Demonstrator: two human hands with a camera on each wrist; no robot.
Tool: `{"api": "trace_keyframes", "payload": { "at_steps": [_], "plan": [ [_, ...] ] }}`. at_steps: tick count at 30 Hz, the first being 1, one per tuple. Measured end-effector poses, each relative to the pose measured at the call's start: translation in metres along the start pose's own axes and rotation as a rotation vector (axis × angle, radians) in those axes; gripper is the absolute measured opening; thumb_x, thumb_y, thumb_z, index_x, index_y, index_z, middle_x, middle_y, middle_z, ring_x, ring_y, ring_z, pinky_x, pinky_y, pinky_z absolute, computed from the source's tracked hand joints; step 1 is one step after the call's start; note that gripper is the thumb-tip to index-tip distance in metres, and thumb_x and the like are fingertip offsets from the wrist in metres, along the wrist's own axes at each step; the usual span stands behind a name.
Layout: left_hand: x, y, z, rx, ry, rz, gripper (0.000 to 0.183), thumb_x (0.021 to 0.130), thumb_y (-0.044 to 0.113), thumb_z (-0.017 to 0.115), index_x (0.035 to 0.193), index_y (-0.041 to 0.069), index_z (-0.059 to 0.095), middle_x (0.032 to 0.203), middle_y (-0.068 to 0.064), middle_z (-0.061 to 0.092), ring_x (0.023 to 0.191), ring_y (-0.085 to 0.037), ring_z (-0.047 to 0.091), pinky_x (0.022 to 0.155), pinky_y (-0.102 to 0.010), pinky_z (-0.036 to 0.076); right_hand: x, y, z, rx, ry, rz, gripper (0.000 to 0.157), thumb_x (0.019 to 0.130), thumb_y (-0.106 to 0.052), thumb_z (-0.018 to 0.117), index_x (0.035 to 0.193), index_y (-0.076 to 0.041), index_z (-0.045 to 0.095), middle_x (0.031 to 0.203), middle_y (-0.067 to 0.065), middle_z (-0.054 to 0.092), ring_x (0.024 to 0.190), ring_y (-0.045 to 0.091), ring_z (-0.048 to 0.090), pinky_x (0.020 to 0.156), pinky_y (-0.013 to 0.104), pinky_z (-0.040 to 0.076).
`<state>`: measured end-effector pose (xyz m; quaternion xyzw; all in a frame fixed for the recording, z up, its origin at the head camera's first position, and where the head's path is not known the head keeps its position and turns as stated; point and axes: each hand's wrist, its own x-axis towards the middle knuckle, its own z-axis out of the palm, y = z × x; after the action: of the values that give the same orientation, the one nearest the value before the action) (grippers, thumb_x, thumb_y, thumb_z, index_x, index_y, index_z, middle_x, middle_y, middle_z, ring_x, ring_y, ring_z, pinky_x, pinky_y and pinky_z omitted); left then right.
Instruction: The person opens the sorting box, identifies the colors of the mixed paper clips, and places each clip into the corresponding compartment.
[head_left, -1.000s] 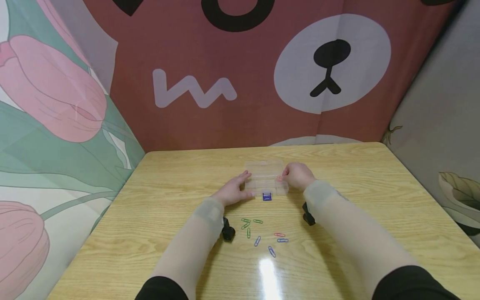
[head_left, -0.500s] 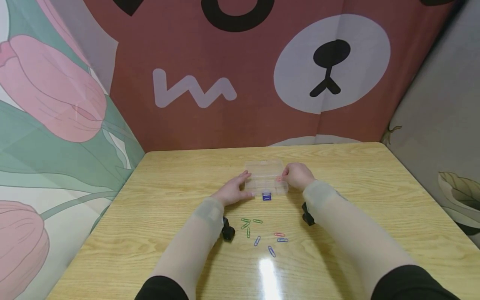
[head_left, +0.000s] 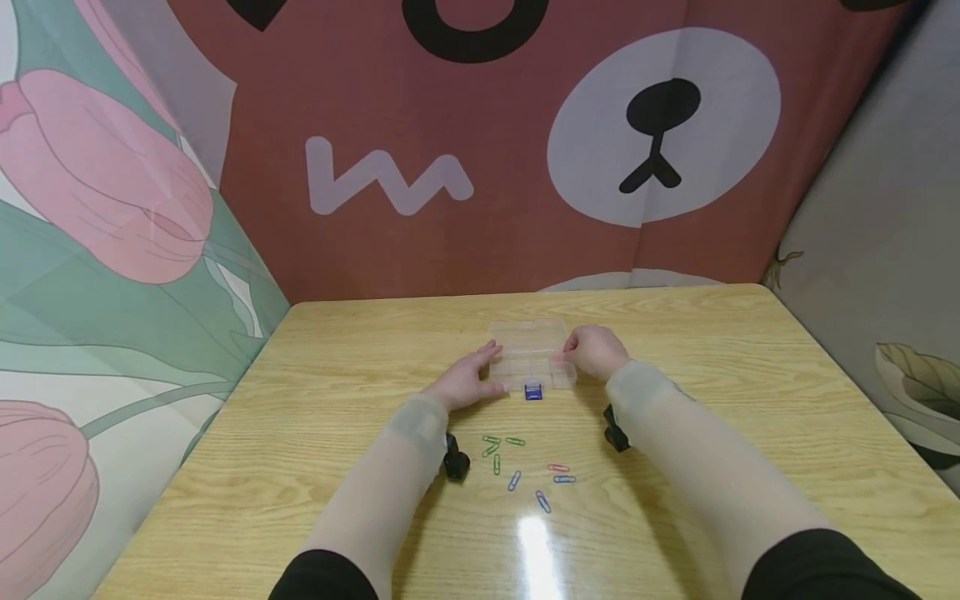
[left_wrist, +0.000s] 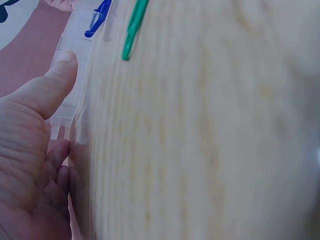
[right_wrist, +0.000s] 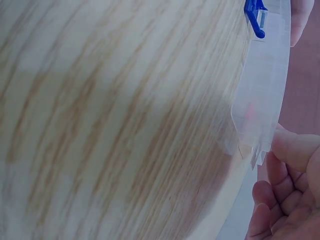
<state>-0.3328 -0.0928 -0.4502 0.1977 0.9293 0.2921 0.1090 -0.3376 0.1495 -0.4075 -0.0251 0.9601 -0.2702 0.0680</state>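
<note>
A clear plastic box (head_left: 528, 367) with compartments lies at the back middle, lid folded back, a blue latch (head_left: 533, 392) at its front. My left hand (head_left: 463, 383) rests at its left end, fingers extended along the side and thumb near the front edge. My right hand (head_left: 596, 352) reaches over the right end, fingers bent and thumb close to the index finger. Its fingertips are largely hidden behind the box in the right wrist view, so I cannot tell whether they pinch anything. Something red (right_wrist: 250, 111) shows through the box wall near the thumb.
Green paper clips (head_left: 491, 450) lie in front of the box. Closer to me are blue paper clips (head_left: 543, 501) and a red paper clip (head_left: 558, 468). The wooden table (head_left: 360, 333) meets a printed cloth (head_left: 510, 250) at its back edge.
Both hands and the box stay in nearly the same place. The reddish spot at the right fingertips shows a little less than before.
</note>
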Motion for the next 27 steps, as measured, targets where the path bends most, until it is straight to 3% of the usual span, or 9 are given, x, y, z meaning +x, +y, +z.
{"api": "trace_keyframes", "payload": {
  "at_steps": [20,27],
  "plan": [
    [0.0007,-0.0013,0.0003,0.006,-0.001,0.023,0.077,0.075,0.048,0.059,0.137,0.024,0.021,0.142,0.01,0.008,0.126,-0.014,0.013,0.1,-0.036,0.015,0.0027,0.0024,0.0024,-0.008,0.026,-0.051,0.015,0.08,-0.025,0.062,0.079,-0.01,0.06,0.078,0.003,0.055,0.072,0.02,0.047,0.06,0.029,0.037],
    [0.0023,-0.0027,0.0008,0.011,0.002,0.037,0.079,0.074,0.047,0.06,0.137,0.022,0.021,0.142,0.008,0.009,0.126,-0.013,0.011,0.1,-0.033,0.015,-0.0002,0.0003,0.0021,0.043,0.02,-0.051,0.014,0.079,-0.024,0.063,0.079,-0.01,0.06,0.079,0.003,0.056,0.072,0.02,0.047,0.059,0.03,0.039]
  ]
}}
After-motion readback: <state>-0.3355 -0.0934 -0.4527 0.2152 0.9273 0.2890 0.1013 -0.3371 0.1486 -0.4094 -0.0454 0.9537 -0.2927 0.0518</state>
